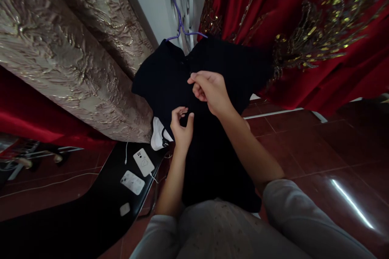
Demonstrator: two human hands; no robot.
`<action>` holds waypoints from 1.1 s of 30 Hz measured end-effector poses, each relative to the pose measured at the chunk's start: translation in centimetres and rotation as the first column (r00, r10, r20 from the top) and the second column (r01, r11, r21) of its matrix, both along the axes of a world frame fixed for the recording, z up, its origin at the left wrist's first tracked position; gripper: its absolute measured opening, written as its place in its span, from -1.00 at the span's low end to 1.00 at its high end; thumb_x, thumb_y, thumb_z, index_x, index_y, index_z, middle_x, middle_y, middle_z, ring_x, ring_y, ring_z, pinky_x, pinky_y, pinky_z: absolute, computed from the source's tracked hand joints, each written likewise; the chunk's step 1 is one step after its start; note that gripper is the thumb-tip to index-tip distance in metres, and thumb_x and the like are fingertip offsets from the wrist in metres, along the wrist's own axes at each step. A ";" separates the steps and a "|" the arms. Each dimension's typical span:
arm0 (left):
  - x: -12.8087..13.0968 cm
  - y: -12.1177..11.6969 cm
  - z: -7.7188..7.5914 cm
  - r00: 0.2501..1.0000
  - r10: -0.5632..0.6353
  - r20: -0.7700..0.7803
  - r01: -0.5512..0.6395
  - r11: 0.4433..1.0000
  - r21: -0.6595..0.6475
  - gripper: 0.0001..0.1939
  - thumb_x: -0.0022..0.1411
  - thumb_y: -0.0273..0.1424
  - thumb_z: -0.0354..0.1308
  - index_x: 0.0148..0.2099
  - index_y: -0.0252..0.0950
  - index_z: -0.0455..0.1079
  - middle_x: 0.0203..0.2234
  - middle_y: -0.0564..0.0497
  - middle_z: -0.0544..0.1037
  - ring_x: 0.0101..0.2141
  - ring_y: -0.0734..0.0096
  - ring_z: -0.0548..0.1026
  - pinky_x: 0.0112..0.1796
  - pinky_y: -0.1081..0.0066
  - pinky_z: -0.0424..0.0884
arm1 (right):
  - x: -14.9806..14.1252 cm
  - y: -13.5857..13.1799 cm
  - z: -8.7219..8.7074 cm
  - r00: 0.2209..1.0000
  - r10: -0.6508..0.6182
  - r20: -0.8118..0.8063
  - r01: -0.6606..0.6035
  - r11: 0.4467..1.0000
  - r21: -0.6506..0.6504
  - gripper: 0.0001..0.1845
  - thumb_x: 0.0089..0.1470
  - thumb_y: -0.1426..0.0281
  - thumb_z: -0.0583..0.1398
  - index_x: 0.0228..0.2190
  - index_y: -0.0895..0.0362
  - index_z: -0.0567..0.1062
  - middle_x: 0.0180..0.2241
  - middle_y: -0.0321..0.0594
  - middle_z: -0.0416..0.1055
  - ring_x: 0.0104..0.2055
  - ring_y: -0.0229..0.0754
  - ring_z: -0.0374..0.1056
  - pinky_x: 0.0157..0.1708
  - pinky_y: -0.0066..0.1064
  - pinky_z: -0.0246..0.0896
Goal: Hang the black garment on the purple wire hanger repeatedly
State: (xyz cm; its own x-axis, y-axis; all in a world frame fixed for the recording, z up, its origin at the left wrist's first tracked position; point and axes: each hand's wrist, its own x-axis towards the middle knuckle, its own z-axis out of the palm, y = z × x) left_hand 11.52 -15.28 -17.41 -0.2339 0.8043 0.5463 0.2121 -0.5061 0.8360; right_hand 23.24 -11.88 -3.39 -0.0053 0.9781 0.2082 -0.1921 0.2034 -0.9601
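Note:
A black shirt (212,162) hangs in front of me on a purple hanger (180,24). My right hand (209,91) is raised at the shirt's chest, fingers curled in a pinch on the dark fabric near the front opening. My left hand (181,126) is just below it, thumb and fingers bent toward each other against the shirt front, gripping something too small to name. Both forearms are bare, with light grey sleeves pushed up.
A red embroidered garment (319,36) hangs at the right, a beige brocade cloth (67,56) at the left. A black table (91,210) at lower left carries two phones (144,162) (132,182) with cables and a small white item (124,209). Red floor tiles (319,149) lie beyond.

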 end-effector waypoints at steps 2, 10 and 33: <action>0.1 0.6 1.7 0.999 -0.025 -0.037 0.026 0.999 0.033 -0.62 0.33 -0.35 0.28 0.15 -0.26 0.33 -0.05 -0.15 0.55 -0.03 0.27 0.55 -0.03 0.29 0.45 | -0.2 -0.5 -0.8 1.000 0.002 0.008 -0.002 1.000 -0.004 -0.70 0.23 0.21 0.25 -0.44 0.16 0.49 -0.69 -0.39 0.24 -0.68 -0.45 0.05 -0.68 -0.58 -0.06; 1.4 3.5 6.1 0.988 -0.094 -0.124 0.114 0.979 0.168 -0.85 0.48 -0.40 0.06 -0.20 -0.27 0.39 -0.32 0.00 0.55 -0.28 0.41 0.53 -0.16 0.39 0.42 | -0.2 -0.2 0.6 0.998 0.037 0.042 -0.039 0.998 0.048 -0.72 0.23 0.31 0.25 -0.49 0.18 0.47 -0.73 -0.41 0.21 -0.68 -0.45 0.05 -0.68 -0.60 -0.06; -1.5 5.7 14.6 0.944 -0.010 -0.329 0.157 0.892 0.424 -0.76 0.43 -0.34 0.21 0.11 -0.20 0.39 -0.24 -0.01 0.53 -0.28 0.41 0.50 -0.25 0.41 0.40 | 0.7 0.1 4.4 0.991 -0.101 0.088 0.078 0.969 0.233 -0.68 0.32 0.44 0.16 -0.51 0.18 0.45 -0.74 -0.45 0.21 -0.72 -0.45 0.04 -0.67 -0.56 -0.09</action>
State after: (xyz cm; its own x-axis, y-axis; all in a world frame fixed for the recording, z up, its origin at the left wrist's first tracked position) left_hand 10.01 -9.59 -2.80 0.0636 0.4729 0.8788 0.3624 -0.8314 0.4212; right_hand 23.97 -11.74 1.00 0.0483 0.9022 0.4287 -0.0701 0.4312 -0.8995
